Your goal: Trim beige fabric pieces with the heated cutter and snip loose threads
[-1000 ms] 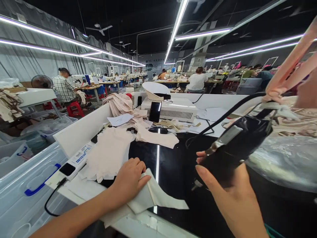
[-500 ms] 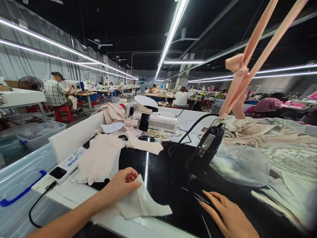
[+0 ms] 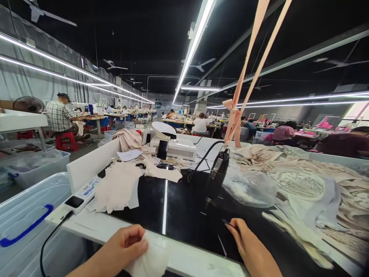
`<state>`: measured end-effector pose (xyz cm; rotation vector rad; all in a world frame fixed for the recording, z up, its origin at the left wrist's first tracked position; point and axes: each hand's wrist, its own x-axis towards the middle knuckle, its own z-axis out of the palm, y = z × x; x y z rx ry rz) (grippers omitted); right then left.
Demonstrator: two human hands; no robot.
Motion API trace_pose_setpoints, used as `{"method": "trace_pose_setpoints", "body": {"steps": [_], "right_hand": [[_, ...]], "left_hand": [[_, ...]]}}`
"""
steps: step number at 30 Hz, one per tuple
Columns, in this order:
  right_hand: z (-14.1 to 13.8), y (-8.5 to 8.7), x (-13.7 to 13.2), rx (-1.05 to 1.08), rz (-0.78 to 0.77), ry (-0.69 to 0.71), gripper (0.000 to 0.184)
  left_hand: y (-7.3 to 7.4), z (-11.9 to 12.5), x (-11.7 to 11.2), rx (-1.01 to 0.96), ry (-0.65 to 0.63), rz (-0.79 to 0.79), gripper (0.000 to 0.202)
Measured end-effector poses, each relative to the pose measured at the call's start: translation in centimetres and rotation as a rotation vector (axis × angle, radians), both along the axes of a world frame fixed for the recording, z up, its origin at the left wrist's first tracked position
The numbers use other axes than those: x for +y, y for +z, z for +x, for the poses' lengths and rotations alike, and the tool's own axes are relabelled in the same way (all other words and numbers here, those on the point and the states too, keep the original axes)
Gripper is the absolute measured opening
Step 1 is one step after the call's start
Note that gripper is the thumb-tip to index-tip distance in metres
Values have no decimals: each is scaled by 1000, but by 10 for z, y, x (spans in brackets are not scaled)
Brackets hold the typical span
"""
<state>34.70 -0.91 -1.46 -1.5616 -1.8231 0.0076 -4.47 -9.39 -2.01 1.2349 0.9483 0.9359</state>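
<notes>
My left hand [image 3: 125,248] is closed on a cream fabric piece [image 3: 154,254], pinching its upper left edge between thumb and fingers. The cloth hangs at the table's near edge, and its lower part runs out of view. Over the black tabletop, my right hand [image 3: 249,244] is closed on slim, dark, pointed tweezers [image 3: 226,222]. Only their tips show beyond the fingertips; the rest is hidden in the hand. A thin pale strip [image 3: 221,245] lies just left of that hand.
A black handheld device [image 3: 216,173] hangs from peach fabric straps [image 3: 235,111] above the table. Cut cream pieces [image 3: 118,186] lie at left, beside a white power box [image 3: 77,198]. A plastic bag [image 3: 250,188] and heaped patterned fabric [image 3: 300,184] lie at right. Co-workers sit beyond.
My left hand has brought the fabric piece down towards me, off the black surface. My right hand's fingers have closed around the tweezers. The view has turned right.
</notes>
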Motion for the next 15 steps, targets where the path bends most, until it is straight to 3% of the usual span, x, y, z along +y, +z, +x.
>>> {"method": "trace_pose_setpoints", "body": {"steps": [4,8,11,15], "right_hand": [[-4,6,-15,155,-167,-23,39],[-46,9,-47,314,-162,132,43],[-96,0,-81,589,-123,120,47],[-150,-26,-124,743,-339,176,57]], "left_hand": [[-6,-19,-28,-45,-19,-39,69],[-11,-30,-49,-32,27,-43,69],[0,-29,-66,1,56,-65,73],[22,-23,-83,36,130,-123,76]]}}
